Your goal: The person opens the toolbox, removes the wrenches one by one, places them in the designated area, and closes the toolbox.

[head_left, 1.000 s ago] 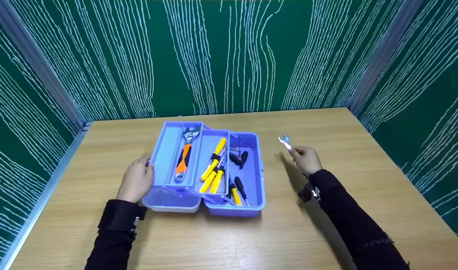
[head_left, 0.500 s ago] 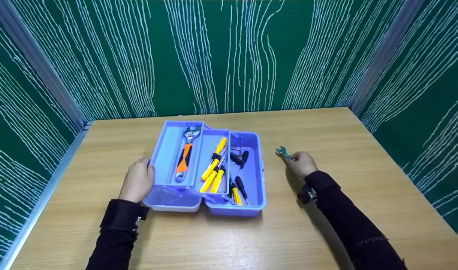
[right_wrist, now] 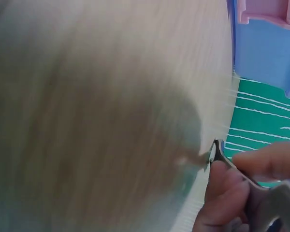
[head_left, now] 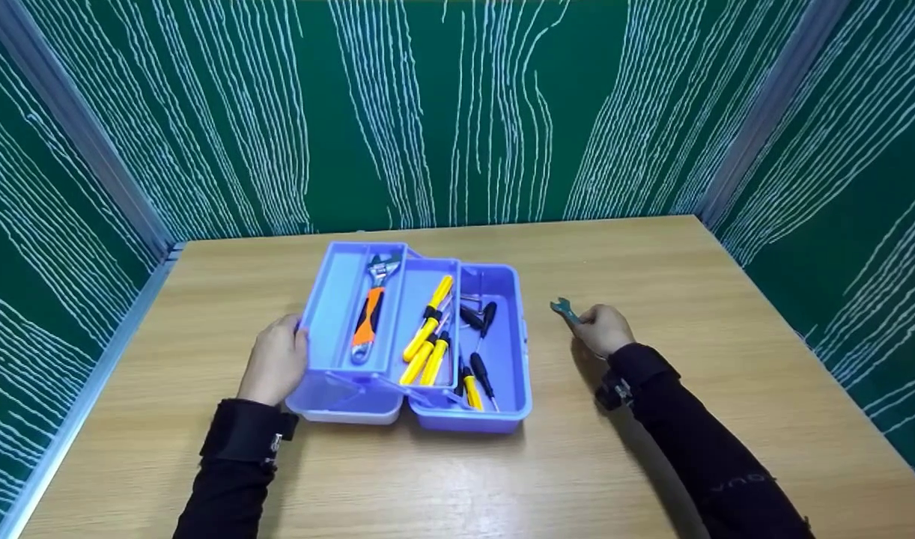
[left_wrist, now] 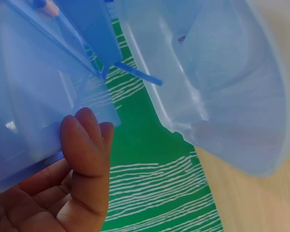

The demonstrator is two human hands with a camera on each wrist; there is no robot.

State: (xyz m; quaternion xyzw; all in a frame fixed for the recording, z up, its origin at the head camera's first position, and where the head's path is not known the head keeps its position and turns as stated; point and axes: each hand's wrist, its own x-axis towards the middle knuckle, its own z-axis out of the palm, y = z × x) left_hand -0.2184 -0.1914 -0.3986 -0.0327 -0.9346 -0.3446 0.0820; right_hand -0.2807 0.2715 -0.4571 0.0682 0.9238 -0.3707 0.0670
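Note:
A blue-purple plastic toolbox stands unfolded on the table, with its trays raised in steps. My left hand grips the left edge of its upper tray; in the left wrist view the thumb and fingers close round the translucent tray wall. Right of the box, my right hand pinches a small open-end wrench low over the table, its forked end pointing back left. An adjustable wrench with an orange-black handle lies in the upper tray.
Several yellow-handled screwdrivers lie in the middle tray. Black-handled screwdrivers and another yellow handle are in the bottom compartment. Green walls with white lines enclose the wooden table at the back and sides.
My right hand has come down and slightly left with the wrench, closer to the tabletop, slowing over the last half second. The left hand and toolbox have barely shifted.

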